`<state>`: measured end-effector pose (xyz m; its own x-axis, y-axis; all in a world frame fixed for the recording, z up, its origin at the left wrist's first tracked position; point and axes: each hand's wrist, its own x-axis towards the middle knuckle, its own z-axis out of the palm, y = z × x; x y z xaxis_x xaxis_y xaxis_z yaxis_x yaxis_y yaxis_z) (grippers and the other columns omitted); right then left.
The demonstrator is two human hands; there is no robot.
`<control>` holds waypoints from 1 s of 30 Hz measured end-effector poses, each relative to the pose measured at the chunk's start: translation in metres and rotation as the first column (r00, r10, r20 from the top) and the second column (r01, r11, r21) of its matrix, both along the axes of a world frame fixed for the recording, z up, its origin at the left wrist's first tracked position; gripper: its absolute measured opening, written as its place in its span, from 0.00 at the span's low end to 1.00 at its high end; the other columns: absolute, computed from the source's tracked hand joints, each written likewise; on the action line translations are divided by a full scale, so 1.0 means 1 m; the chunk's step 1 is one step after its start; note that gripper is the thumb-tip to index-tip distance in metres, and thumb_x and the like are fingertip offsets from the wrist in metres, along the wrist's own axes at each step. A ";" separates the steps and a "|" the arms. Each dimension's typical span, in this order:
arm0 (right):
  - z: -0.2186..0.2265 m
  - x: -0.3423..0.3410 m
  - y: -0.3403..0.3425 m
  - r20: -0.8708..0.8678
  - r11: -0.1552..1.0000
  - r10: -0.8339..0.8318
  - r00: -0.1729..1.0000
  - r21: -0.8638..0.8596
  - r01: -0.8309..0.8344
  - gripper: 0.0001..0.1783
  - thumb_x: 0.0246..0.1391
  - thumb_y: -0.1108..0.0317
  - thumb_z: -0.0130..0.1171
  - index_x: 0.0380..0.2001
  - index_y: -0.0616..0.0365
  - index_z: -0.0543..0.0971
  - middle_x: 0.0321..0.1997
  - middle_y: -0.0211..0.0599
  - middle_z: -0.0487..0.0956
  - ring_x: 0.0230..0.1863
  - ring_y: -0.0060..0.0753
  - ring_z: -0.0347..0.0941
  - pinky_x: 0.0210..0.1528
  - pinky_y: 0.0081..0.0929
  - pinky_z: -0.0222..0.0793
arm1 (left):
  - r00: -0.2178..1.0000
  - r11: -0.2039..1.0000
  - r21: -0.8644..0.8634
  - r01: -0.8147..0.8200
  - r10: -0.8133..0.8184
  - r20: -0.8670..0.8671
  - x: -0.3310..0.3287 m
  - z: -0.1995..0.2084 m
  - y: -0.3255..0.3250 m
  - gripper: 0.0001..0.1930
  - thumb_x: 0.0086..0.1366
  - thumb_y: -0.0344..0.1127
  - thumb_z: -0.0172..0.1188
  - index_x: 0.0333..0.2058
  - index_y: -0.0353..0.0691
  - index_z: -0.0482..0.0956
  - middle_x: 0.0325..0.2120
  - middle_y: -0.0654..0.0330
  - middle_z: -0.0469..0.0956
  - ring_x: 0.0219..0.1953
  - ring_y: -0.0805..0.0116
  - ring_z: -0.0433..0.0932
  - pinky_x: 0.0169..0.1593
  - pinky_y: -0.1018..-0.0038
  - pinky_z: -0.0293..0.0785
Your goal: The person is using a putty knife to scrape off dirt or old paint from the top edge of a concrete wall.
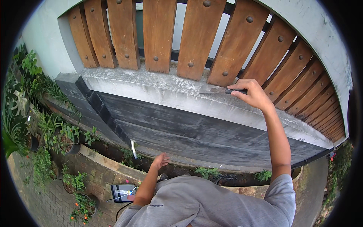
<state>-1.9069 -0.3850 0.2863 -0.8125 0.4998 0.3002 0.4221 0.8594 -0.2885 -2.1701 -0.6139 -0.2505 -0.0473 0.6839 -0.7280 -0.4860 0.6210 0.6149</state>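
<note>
My right hand [248,93] is closed around the black handle of a putty knife [213,89]. Its flat metal blade points left and lies on or just above the rough, stained top of the white concrete ledge [151,89]; I cannot tell whether it touches. Just beyond the blade are the lower ends of brown wooden slats [196,41] with round bolt heads. Low in front of my body, my left hand [161,160] hangs with its fingers apart and nothing in it, close to the dark wall base.
Below the ledge runs a dark grey wall [181,125] with a short white pipe [134,149] near its foot. A planting strip with a low curb [109,162] follows it. Potted plants [70,142] stand at left. A tablet-like device [123,192] with a cable lies beside my left arm.
</note>
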 end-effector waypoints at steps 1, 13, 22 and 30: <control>-0.002 -0.010 0.002 0.006 0.999 0.041 0.999 0.033 -0.041 0.13 0.48 0.66 0.63 0.38 0.60 0.82 0.32 0.44 0.80 0.35 0.45 0.76 0.38 0.34 0.70 | 1.000 1.000 -0.004 -0.003 0.003 -0.005 0.000 -0.007 -0.002 0.28 0.67 0.54 0.40 0.57 0.42 0.64 0.52 0.55 0.74 0.50 0.59 0.74 0.52 0.63 0.68; -0.021 -0.042 0.004 -0.067 0.985 0.174 0.982 0.013 -0.174 0.14 0.46 0.67 0.65 0.38 0.59 0.82 0.29 0.41 0.78 0.31 0.40 0.74 0.35 0.32 0.69 | 0.978 0.965 -0.182 -0.190 0.203 0.055 0.004 -0.047 -0.036 0.27 0.68 0.52 0.37 0.61 0.44 0.60 0.53 0.57 0.73 0.51 0.57 0.73 0.55 0.61 0.64; -0.010 -0.061 -0.007 -0.110 0.971 0.236 0.966 0.061 -0.230 0.14 0.45 0.70 0.65 0.38 0.59 0.82 0.27 0.39 0.77 0.30 0.38 0.73 0.33 0.30 0.68 | 0.977 0.948 -0.234 -0.214 0.207 -0.056 -0.014 -0.055 -0.043 0.24 0.63 0.48 0.44 0.54 0.44 0.67 0.48 0.56 0.76 0.45 0.58 0.77 0.46 0.63 0.69; -0.040 -0.104 0.005 -0.085 0.971 0.239 0.967 0.050 -0.235 0.13 0.46 0.68 0.64 0.37 0.59 0.82 0.28 0.41 0.77 0.31 0.41 0.74 0.34 0.33 0.69 | 0.979 0.933 -0.297 -0.202 0.192 -0.063 -0.008 -0.055 -0.036 0.22 0.63 0.47 0.43 0.52 0.43 0.68 0.47 0.54 0.77 0.45 0.55 0.77 0.47 0.61 0.69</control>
<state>-2.0104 -0.3800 0.2465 -0.8751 0.2826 0.3928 0.1789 0.9432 -0.2800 -2.1777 -0.6504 -0.3056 -0.1854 0.4082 -0.8939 -0.6005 0.6730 0.4319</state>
